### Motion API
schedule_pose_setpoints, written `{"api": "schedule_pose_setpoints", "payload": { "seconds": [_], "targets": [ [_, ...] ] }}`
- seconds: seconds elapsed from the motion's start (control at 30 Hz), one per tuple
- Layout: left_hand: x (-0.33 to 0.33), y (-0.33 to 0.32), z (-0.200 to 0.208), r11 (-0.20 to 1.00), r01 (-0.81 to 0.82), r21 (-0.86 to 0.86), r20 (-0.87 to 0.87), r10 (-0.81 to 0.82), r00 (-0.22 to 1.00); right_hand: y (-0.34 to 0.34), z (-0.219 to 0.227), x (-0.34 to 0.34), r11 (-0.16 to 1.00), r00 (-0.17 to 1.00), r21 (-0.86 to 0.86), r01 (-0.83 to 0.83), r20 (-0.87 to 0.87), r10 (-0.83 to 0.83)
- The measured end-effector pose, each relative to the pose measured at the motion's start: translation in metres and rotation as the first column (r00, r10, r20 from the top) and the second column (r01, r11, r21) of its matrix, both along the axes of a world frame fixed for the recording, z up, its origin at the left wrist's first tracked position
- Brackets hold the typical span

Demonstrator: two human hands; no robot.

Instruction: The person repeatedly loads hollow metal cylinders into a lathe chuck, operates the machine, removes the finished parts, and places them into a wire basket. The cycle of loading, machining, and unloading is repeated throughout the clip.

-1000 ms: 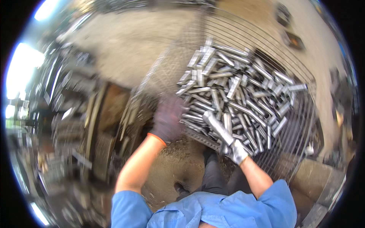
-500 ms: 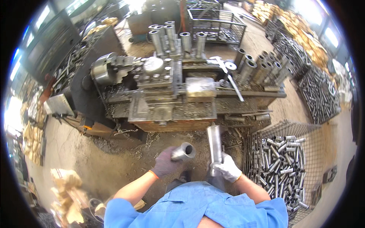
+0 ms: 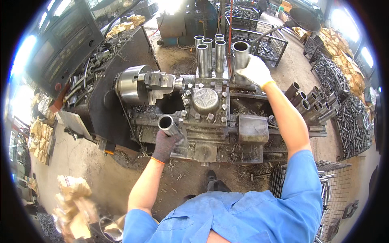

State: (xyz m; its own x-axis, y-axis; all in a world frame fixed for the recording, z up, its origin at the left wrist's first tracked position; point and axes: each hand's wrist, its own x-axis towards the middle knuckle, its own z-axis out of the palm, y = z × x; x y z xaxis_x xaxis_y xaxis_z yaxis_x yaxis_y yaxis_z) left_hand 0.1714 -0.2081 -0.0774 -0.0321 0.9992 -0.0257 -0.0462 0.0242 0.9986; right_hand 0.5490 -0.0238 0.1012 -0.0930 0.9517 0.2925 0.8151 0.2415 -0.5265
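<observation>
My left hand (image 3: 165, 145), in a dark glove, is wrapped round a steel tube (image 3: 171, 128) at the front of the lathe carriage, its open end tilted up. Reaching far forward, my right hand (image 3: 257, 72) in a white glove grips another steel tube (image 3: 240, 56), held nearly upright at the back of the machine. Several similar tubes (image 3: 209, 54) stand upright just left of it; whether its lower end rests on anything is hidden. Between my hands sits the square tool post (image 3: 206, 101) with its round cap. The lathe chuck (image 3: 133, 85) lies farther left.
More tubes (image 3: 310, 101) stand clustered at the machine's right end, below my right forearm's outer side. A wire basket (image 3: 338, 178) of metal tubes is at the lower right, partly behind my sleeve. A lamp (image 3: 304, 20) hangs at upper right. Brown sacks (image 3: 73, 194) lie lower left.
Both hands have moved forward from near my body, each with its tube. My right hand has gone up to the back of the machine; my left is over its front edge.
</observation>
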Motion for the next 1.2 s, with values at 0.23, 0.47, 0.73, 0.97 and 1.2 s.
{"api": "schedule_pose_setpoints", "payload": {
  "seconds": [0.23, 0.47, 0.73, 0.97, 1.2],
  "targets": [
    [-0.007, 0.01, -0.032, 0.987, 0.16, -0.031, -0.298, -0.162, 0.941, 0.153, -0.135, -0.061, 0.98, 0.978, -0.048, 0.191, -0.073, -0.194],
    [-0.099, 0.047, 0.053, 0.895, 0.18, 0.408, -0.687, 0.171, 0.706, 0.141, -0.104, -0.076, 0.91, 0.92, -0.399, 0.112, 0.387, 0.056],
    [-0.155, 0.21, 0.118, 0.863, 0.223, 0.453, -0.869, 0.484, -0.108, 0.106, -0.066, -0.219, 0.327, 0.598, -0.793, -0.514, -0.059, 0.799],
    [-0.159, 0.262, 0.141, 0.963, 0.257, 0.08, -0.963, 0.141, -0.23, 0.029, -0.011, -0.225, 0.959, 0.961, -0.123, -0.254, 0.083, 0.265],
    [-0.142, 0.269, 0.189, 0.957, 0.253, -0.141, -0.988, -0.122, -0.091, 0.14, -0.004, -0.266, 0.83, 0.767, -0.545, -0.115, 0.482, 0.423]
  ]
}}
